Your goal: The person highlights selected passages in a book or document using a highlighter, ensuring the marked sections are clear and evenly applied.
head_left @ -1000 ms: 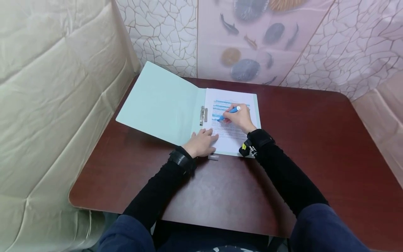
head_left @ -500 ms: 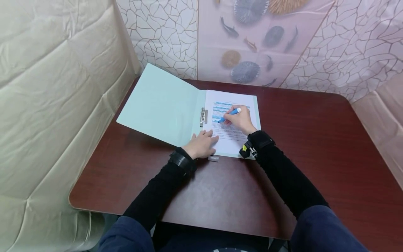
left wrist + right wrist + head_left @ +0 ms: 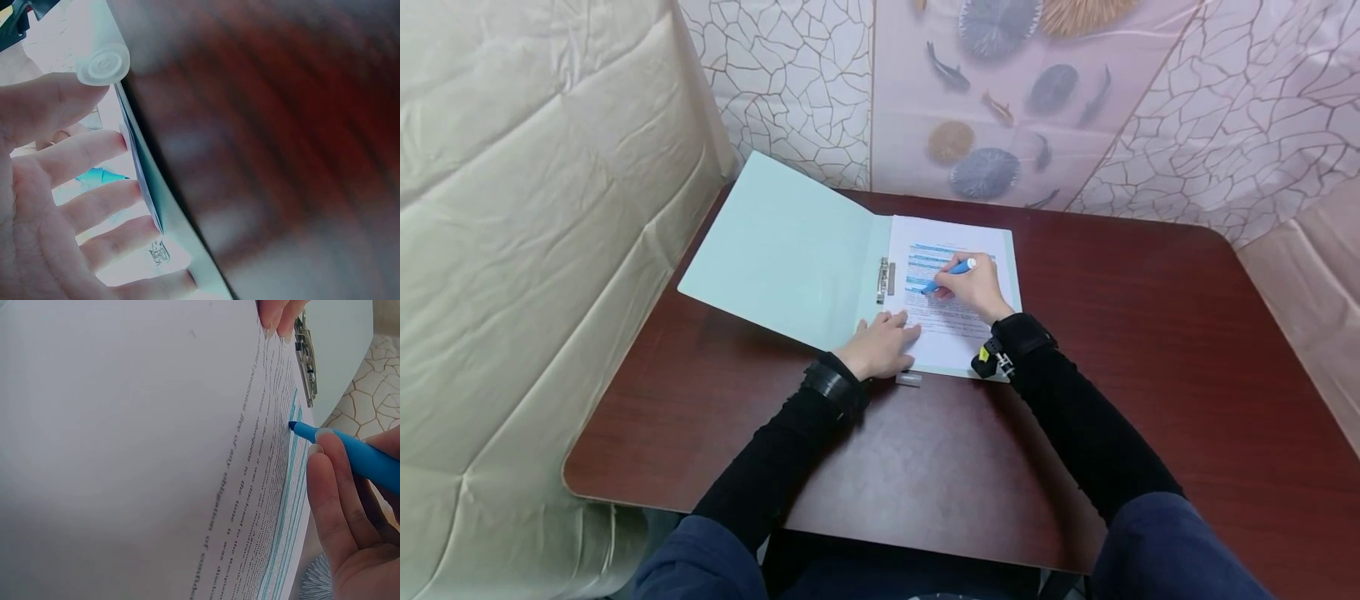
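Observation:
My right hand (image 3: 976, 282) pinches a blue highlighter (image 3: 961, 266), its tip down on the printed page. In the right wrist view the dark tip (image 3: 292, 425) touches the sheet at the edge of the text, beside several blue-marked lines (image 3: 284, 519). The white paper (image 3: 942, 350) lies in an open pale-green folder (image 3: 790, 250) with a metal clip (image 3: 882, 280) near its spine. My left hand (image 3: 880, 342) rests with spread fingers on the paper's lower left corner. Just below it lies a small translucent cap (image 3: 908, 379), seen large in the left wrist view beside the thumb.
The folder lies on a dark red-brown table (image 3: 1150, 350). Its raised left cover leans out toward the beige padded covering (image 3: 550, 250) at the left. A patterned wall (image 3: 790, 92) stands behind the table.
The highlighter and my right hand have shifted very slightly to the right along the page. The left hand stays in place on the paper. The head view has tipped up a little.

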A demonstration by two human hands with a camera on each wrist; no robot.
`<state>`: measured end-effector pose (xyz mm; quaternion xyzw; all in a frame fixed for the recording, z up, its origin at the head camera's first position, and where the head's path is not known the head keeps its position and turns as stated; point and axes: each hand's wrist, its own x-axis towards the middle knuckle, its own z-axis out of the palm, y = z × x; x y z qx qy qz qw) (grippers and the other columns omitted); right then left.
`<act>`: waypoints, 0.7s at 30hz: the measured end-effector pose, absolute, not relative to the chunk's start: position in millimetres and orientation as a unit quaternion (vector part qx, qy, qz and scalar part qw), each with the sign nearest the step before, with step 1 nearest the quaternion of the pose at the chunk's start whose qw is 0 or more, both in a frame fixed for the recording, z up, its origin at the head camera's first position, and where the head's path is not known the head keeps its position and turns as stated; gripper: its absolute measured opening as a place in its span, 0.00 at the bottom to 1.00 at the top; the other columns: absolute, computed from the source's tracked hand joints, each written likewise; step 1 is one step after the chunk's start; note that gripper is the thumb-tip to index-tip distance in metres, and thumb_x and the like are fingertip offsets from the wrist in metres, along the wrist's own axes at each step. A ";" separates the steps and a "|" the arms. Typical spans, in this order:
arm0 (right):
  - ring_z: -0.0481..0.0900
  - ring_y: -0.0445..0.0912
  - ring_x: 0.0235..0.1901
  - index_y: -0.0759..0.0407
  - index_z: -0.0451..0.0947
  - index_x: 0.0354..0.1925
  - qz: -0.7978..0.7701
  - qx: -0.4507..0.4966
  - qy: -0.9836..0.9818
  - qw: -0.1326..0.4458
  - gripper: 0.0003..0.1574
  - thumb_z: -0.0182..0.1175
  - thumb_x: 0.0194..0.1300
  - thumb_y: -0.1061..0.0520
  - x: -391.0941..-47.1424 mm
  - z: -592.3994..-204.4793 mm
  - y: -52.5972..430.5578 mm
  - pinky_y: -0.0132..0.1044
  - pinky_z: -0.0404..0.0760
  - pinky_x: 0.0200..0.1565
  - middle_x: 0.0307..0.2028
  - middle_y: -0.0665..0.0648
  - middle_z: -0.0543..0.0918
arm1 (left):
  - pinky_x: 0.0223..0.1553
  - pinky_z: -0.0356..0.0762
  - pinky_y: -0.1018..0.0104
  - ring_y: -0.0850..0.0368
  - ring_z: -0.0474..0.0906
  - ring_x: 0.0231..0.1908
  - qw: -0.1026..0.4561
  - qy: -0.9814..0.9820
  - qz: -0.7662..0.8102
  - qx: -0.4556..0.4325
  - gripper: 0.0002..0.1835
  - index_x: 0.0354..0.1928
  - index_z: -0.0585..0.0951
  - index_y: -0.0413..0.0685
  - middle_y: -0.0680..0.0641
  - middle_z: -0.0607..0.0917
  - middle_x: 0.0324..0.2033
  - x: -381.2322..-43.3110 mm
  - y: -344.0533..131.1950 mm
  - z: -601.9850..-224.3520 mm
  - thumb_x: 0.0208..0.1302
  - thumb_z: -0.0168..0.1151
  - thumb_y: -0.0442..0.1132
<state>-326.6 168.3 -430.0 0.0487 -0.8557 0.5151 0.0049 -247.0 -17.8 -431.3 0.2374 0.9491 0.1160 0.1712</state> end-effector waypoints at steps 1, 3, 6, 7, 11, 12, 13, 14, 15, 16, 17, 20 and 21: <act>0.87 0.51 0.28 0.66 0.80 0.33 0.514 0.050 -0.856 0.006 0.07 0.63 0.61 0.61 -326.5 -430.4 168.4 0.37 0.85 0.36 0.31 0.67 0.87 | 0.70 0.51 0.36 0.42 0.49 0.75 0.171 0.949 0.116 0.237 0.31 0.73 0.62 0.56 0.44 0.55 0.75 -246.8 -17.8 -431.5 0.69 0.55 0.49; 0.88 0.51 0.27 0.66 0.80 0.33 0.514 0.051 -0.856 0.008 0.06 0.63 0.60 0.61 -326.5 -431.2 168.7 0.37 0.85 0.35 0.31 0.67 0.87 | 0.70 0.51 0.36 0.42 0.49 0.74 0.171 0.949 0.116 0.237 0.31 0.73 0.62 0.56 0.44 0.56 0.75 -246.7 -17.7 -432.0 0.69 0.55 0.48; 0.88 0.51 0.27 0.65 0.80 0.32 0.512 0.049 -0.857 0.012 0.06 0.63 0.60 0.61 -326.5 -431.8 169.1 0.38 0.85 0.35 0.30 0.66 0.88 | 0.70 0.51 0.36 0.42 0.49 0.75 0.172 0.949 0.115 0.237 0.31 0.73 0.62 0.56 0.44 0.55 0.75 -246.8 -17.6 -432.5 0.70 0.54 0.49; 0.88 0.51 0.27 0.66 0.80 0.32 0.512 0.049 -0.858 0.012 0.06 0.63 0.59 0.61 -326.7 -432.1 169.5 0.39 0.85 0.35 0.30 0.66 0.88 | 0.70 0.51 0.36 0.42 0.49 0.75 0.173 0.949 0.114 0.236 0.31 0.73 0.62 0.56 0.44 0.55 0.75 -246.8 -17.6 -432.8 0.70 0.54 0.49; 0.87 0.50 0.26 0.66 0.80 0.32 0.508 0.048 -0.860 0.014 0.07 0.63 0.60 0.60 -327.0 -432.0 170.6 0.39 0.85 0.35 0.30 0.66 0.88 | 0.70 0.51 0.36 0.42 0.49 0.75 0.172 0.950 0.115 0.236 0.31 0.73 0.62 0.56 0.44 0.55 0.75 -246.3 -17.7 -432.2 0.70 0.54 0.48; 0.87 0.50 0.26 0.66 0.80 0.31 0.508 0.048 -0.860 0.014 0.07 0.63 0.60 0.60 -327.2 -431.9 170.8 0.39 0.85 0.35 0.30 0.66 0.88 | 0.70 0.51 0.36 0.42 0.49 0.75 0.171 0.949 0.115 0.236 0.31 0.73 0.62 0.55 0.44 0.56 0.75 -246.1 -17.7 -431.7 0.70 0.55 0.48; 0.87 0.50 0.26 0.66 0.79 0.31 0.508 0.048 -0.860 0.014 0.07 0.63 0.60 0.60 -327.3 -431.7 171.1 0.39 0.85 0.35 0.31 0.67 0.87 | 0.70 0.51 0.36 0.42 0.49 0.75 0.171 0.949 0.116 0.236 0.31 0.73 0.62 0.55 0.44 0.56 0.75 -245.8 -17.7 -431.1 0.70 0.55 0.48; 0.87 0.50 0.26 0.66 0.79 0.31 0.508 0.047 -0.860 0.014 0.07 0.63 0.60 0.60 -327.4 -431.3 171.1 0.39 0.85 0.35 0.31 0.67 0.87 | 0.70 0.51 0.36 0.42 0.49 0.75 0.171 0.949 0.117 0.236 0.31 0.73 0.62 0.55 0.44 0.56 0.75 -245.7 -17.8 -430.5 0.69 0.55 0.48; 0.87 0.50 0.26 0.65 0.79 0.31 0.510 0.047 -0.859 0.014 0.07 0.63 0.60 0.60 -327.4 -430.9 171.0 0.39 0.85 0.35 0.31 0.67 0.87 | 0.70 0.51 0.36 0.42 0.49 0.75 0.171 0.949 0.119 0.235 0.31 0.73 0.62 0.55 0.44 0.56 0.75 -245.6 -17.8 -430.1 0.69 0.55 0.48; 0.87 0.50 0.27 0.65 0.79 0.31 0.511 0.047 -0.858 0.013 0.07 0.63 0.60 0.60 -327.5 -430.7 171.0 0.39 0.85 0.35 0.31 0.68 0.87 | 0.70 0.51 0.36 0.42 0.49 0.75 0.172 0.949 0.119 0.235 0.31 0.73 0.62 0.55 0.44 0.55 0.75 -245.6 -17.8 -429.8 0.69 0.55 0.48; 0.87 0.50 0.27 0.65 0.79 0.31 0.511 0.047 -0.858 0.013 0.07 0.63 0.60 0.60 -327.7 -430.6 171.1 0.39 0.85 0.35 0.32 0.68 0.87 | 0.70 0.51 0.36 0.42 0.49 0.75 0.172 0.949 0.120 0.234 0.31 0.73 0.62 0.55 0.44 0.55 0.75 -245.5 -17.9 -429.4 0.69 0.55 0.48; 0.88 0.50 0.27 0.65 0.79 0.30 0.511 0.046 -0.858 0.011 0.07 0.63 0.60 0.60 -327.4 -429.9 171.4 0.39 0.85 0.36 0.31 0.67 0.87 | 0.70 0.50 0.37 0.42 0.48 0.75 0.173 0.949 0.121 0.233 0.31 0.73 0.62 0.55 0.44 0.55 0.75 -245.8 -17.9 -429.4 0.70 0.55 0.48; 0.87 0.51 0.27 0.65 0.79 0.30 0.511 0.047 -0.858 0.010 0.07 0.63 0.60 0.60 -327.3 -429.7 171.7 0.39 0.85 0.36 0.31 0.67 0.87 | 0.70 0.50 0.37 0.43 0.48 0.75 0.174 0.949 0.121 0.233 0.31 0.73 0.62 0.56 0.44 0.55 0.75 -245.8 -18.0 -429.2 0.70 0.55 0.48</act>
